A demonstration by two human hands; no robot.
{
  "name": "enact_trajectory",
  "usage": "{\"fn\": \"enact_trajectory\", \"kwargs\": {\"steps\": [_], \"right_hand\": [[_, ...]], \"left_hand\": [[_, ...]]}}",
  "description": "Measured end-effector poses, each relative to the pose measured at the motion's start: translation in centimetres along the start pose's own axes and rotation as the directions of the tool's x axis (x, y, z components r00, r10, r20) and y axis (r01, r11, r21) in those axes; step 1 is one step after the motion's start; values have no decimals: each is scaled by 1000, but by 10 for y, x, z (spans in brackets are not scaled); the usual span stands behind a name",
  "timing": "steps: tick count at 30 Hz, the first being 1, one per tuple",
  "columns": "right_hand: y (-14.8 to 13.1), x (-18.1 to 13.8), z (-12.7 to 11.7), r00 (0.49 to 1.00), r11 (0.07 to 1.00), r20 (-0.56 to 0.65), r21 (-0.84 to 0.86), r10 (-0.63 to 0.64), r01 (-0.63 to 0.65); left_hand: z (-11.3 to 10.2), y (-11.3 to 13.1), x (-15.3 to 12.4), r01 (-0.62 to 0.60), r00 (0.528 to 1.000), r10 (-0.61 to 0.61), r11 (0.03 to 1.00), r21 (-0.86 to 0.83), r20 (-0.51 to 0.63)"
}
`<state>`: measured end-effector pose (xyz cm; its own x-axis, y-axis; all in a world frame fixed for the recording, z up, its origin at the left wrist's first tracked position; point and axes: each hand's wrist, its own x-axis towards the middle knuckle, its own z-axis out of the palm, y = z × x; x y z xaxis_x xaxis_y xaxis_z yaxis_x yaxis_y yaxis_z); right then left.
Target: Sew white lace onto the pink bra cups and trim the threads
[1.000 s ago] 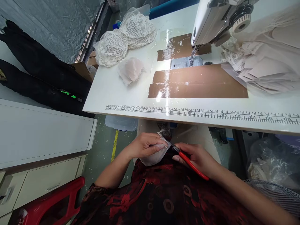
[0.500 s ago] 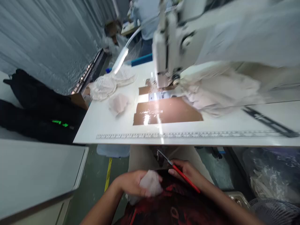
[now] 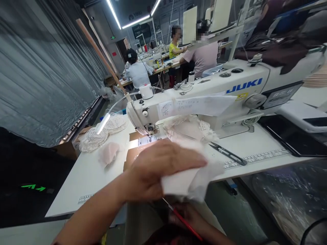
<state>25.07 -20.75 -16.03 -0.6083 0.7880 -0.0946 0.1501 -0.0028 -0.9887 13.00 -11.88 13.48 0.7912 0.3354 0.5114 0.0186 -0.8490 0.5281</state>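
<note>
My left hand [image 3: 153,170] reaches in from the lower left, above the front edge of the sewing table [image 3: 74,185]. Its fingers are closed over a piece of thin white fabric [image 3: 189,183], which hangs beyond them to the right. Lower down, my right hand [image 3: 187,214] is partly in shadow, wrapped round a slim red-handled tool [image 3: 184,222] with a thin metal shaft; its exact kind is unclear. Behind my left hand stands a white sewing machine [image 3: 163,98], with its needle area partly covered. A pale lacy fabric pile [image 3: 190,131] lies under the machine arm.
Black thread snips [image 3: 227,153] lie by the printed ruler strip [image 3: 265,158]. White lace pieces [image 3: 102,134] and a pale pink fabric piece [image 3: 109,153] rest at the left, near a lit lamp [image 3: 103,123]. A black tablet [image 3: 288,134] is at the right; co-workers [image 3: 139,73] sit beyond.
My left hand has risen from my lap to above the table edge, carrying the white fabric. My right hand stays low with the red-handled tool. The view has tilted up.
</note>
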Motion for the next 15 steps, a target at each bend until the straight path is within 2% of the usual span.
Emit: {"fn": "enact_trajectory", "kwargs": {"steps": [2, 4, 7, 9, 11, 13, 15], "right_hand": [[4, 2, -1, 999, 997, -45, 80, 27, -23], [7, 4, -2, 996, 987, -70, 153, 52, -41], [9, 2, -7, 993, 969, -82, 236, 90, -69], [9, -2, -13, 990, 955, -85, 283, 116, -87], [10, -5, -18, 987, 942, -85, 322, 134, -100], [11, -5, -22, 987, 930, -80, 352, 142, -105], [14, -3, -23, 987, 919, -75, 380, 139, -100]], "left_hand": [[5, -23, 40, -163, 986, 166, 984, 76, -25], [14, -56, 69, -254, 967, 253, 955, 155, 25], [32, -115, 83, -301, 954, 294, 921, 247, 66], [42, -149, 75, -238, 971, 228, 926, 292, 70], [48, -168, 62, -144, 989, 124, 940, 308, 83], [48, -172, 53, -53, 993, 17, 950, 308, 118], [43, -164, 53, 39, 977, -101, 950, 310, 186]]}}
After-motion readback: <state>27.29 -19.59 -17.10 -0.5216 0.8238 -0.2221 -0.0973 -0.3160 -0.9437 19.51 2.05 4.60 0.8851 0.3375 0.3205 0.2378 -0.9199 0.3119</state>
